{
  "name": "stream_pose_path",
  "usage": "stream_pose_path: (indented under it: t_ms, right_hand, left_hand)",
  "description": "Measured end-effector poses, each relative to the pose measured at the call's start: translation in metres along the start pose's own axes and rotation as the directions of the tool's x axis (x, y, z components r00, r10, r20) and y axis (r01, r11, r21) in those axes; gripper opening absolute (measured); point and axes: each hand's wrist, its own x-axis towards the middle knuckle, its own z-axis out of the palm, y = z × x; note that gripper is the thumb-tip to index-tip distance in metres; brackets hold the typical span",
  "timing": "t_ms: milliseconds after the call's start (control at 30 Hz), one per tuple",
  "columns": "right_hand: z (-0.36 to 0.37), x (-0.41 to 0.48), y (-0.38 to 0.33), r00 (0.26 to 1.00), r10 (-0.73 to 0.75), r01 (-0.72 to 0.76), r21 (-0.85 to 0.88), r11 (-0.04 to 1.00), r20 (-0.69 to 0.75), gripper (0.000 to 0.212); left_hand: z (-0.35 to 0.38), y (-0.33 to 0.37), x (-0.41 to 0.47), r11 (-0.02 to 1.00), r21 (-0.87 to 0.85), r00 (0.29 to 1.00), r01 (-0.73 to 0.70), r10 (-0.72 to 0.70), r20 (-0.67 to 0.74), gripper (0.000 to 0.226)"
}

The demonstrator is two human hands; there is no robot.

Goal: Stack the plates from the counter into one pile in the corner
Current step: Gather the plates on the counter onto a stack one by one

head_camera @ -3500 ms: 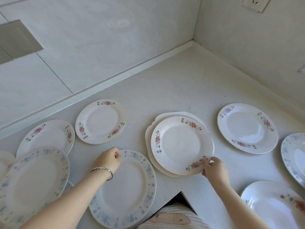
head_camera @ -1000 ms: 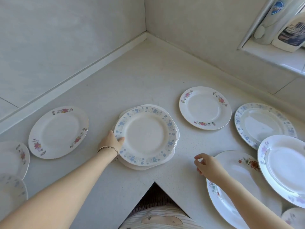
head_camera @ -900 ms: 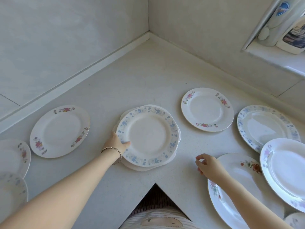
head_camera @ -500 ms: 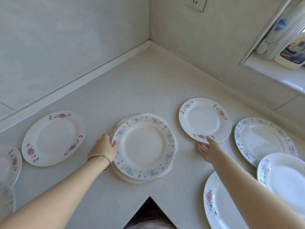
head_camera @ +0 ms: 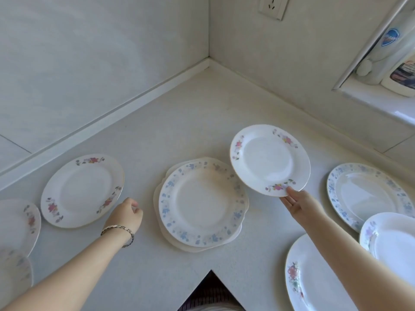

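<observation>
A pile of plates [head_camera: 202, 205] lies mid-counter, topped by a blue-flowered plate. My right hand [head_camera: 298, 204] holds a pink-flowered plate [head_camera: 269, 159] by its near rim, lifted and tilted just right of the pile, its edge overlapping the pile's far right side. My left hand [head_camera: 126, 215] hovers with curled fingers, holding nothing, between the pile and another pink-flowered plate [head_camera: 82, 190] lying flat to the left.
More plates lie around: two at the left edge [head_camera: 19, 223], a blue-flowered one [head_camera: 368, 194] at right, two more at lower right [head_camera: 390, 243]. The counter corner [head_camera: 208, 70] lies behind, a wall socket [head_camera: 272, 6] above, bottles [head_camera: 388, 48] on a ledge at right.
My right hand took the pink-flowered plate by its rim and lifted it toward the pile. My left hand let go of the pile's edge and drew left toward the other pink-flowered plate.
</observation>
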Motion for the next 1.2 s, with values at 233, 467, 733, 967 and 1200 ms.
stream_pose_path:
  t_ms: [233, 467, 733, 967, 1200]
  right_hand:
    - [0.026, -0.061, 0.035, 0.977, 0.115, -0.051, -0.331, 0.942, 0.179, 0.014]
    - [0.032, -0.066, 0.074, 0.980, 0.133, -0.045, -0.479, 0.877, 0.151, 0.013]
    - [0.024, -0.064, 0.084, 0.992, 0.089, -0.027, -0.552, 0.833, 0.087, 0.011]
    - [0.036, -0.076, 0.088, 0.987, -0.120, 0.154, -0.840, 0.520, 0.106, 0.017]
    - [0.048, -0.076, 0.102, 0.984, -0.114, 0.160, -0.959, 0.235, 0.136, 0.055]
  left_hand:
    - [0.005, -0.030, -0.012, 0.985, -0.126, 0.993, 0.114, -0.111, 0.036, 0.024]
    - [0.011, -0.055, -0.026, 0.964, -0.186, 0.981, 0.191, -0.184, 0.055, 0.027]
    - [0.014, -0.067, -0.034, 0.951, -0.233, 0.979, 0.204, -0.199, 0.044, 0.011]
    - [0.014, -0.066, -0.029, 0.950, -0.250, 0.982, 0.187, -0.183, 0.039, 0.013]
    - [0.014, -0.061, -0.028, 0.957, -0.244, 0.988, 0.155, -0.154, 0.021, 0.026]
